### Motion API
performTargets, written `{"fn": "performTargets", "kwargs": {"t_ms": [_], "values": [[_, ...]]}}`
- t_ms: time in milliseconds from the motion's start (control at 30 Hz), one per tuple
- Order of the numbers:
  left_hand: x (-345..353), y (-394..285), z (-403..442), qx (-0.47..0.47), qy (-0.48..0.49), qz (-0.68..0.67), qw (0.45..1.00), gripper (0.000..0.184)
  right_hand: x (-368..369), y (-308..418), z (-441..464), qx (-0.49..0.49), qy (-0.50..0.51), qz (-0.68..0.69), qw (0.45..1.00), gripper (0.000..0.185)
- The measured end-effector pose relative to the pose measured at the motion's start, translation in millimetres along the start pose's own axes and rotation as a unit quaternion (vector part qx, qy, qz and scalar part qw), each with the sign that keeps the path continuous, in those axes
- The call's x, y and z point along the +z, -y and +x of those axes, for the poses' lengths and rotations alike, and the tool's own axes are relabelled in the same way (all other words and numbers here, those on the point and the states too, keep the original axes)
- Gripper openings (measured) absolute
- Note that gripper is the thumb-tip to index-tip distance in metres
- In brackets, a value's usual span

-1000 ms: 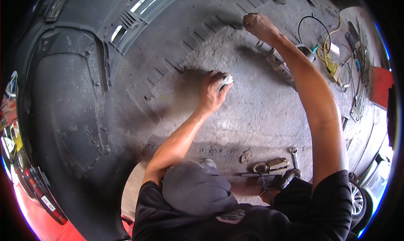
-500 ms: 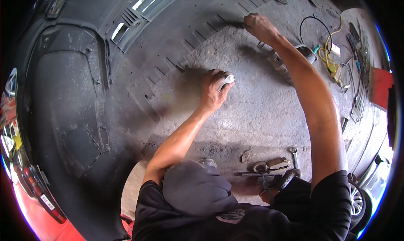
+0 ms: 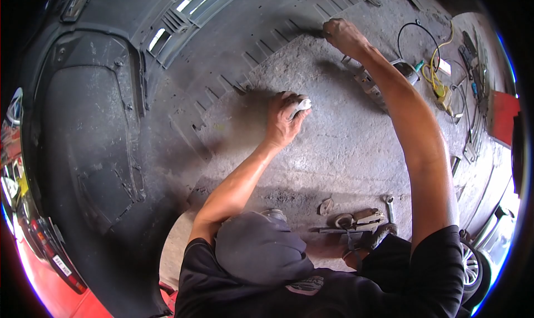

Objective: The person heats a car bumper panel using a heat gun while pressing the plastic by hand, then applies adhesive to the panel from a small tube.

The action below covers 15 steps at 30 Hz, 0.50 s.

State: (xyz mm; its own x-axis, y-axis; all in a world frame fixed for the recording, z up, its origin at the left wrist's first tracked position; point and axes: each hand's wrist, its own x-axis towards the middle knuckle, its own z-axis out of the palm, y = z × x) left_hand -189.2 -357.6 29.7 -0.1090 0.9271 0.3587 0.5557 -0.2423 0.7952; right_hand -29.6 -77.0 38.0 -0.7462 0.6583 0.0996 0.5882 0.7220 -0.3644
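A large black plastic bumper cover [image 3: 89, 118] curves along the left and top of the head view, its toothed inner edge facing me. My left hand [image 3: 285, 118] is closed around a small object with a pale, rounded end [image 3: 303, 105]; the fingers hide the rest. It is just off the bumper's edge, over the grey floor. Farther out, my right hand [image 3: 346, 37] has its fingers curled at the bumper's toothed edge, and the fingertips are partly hidden. Below my right forearm lies a silver and dark tool [image 3: 370, 87], partly covered by the arm.
Yellow and black cables [image 3: 434, 76] lie at the right, near long dark strips [image 3: 473, 68] and a red panel [image 3: 505, 118]. A wrench [image 3: 390, 207] and a clamp-like metal tool [image 3: 364, 220] lie near my knees. A car wheel [image 3: 471, 265] stands at lower right.
The view has shifted very slightly. Both hands keep nearly the same place and grip.
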Motion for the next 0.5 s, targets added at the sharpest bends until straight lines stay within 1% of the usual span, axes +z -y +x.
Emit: {"fn": "performTargets", "kwargs": {"t_ms": [33, 133, 267, 500], "values": [[-0.3, 0.3, -0.8, -0.001, 0.008, 0.002, 1.000, 0.024, 0.2, 0.9, -0.2, -0.007, -0.008, -0.006, 1.000, 0.014], [1.8, -0.7, 1.3, 0.007, -0.025, -0.004, 1.000, 0.024, 0.1, 1.6, -0.3, -0.017, -0.014, -0.023, 0.999, 0.012], [1.4, -1.0, 0.6, 0.000, -0.016, -0.003, 1.000, 0.025, 4.4, -1.5, -1.0, -0.001, -0.015, -0.019, 1.000, 0.010], [3.9, 3.7, -4.1, -0.015, -0.011, -0.002, 1.000, 0.026, 6.6, -3.7, -1.9, 0.001, -0.028, -0.011, 1.000, 0.009]]}}
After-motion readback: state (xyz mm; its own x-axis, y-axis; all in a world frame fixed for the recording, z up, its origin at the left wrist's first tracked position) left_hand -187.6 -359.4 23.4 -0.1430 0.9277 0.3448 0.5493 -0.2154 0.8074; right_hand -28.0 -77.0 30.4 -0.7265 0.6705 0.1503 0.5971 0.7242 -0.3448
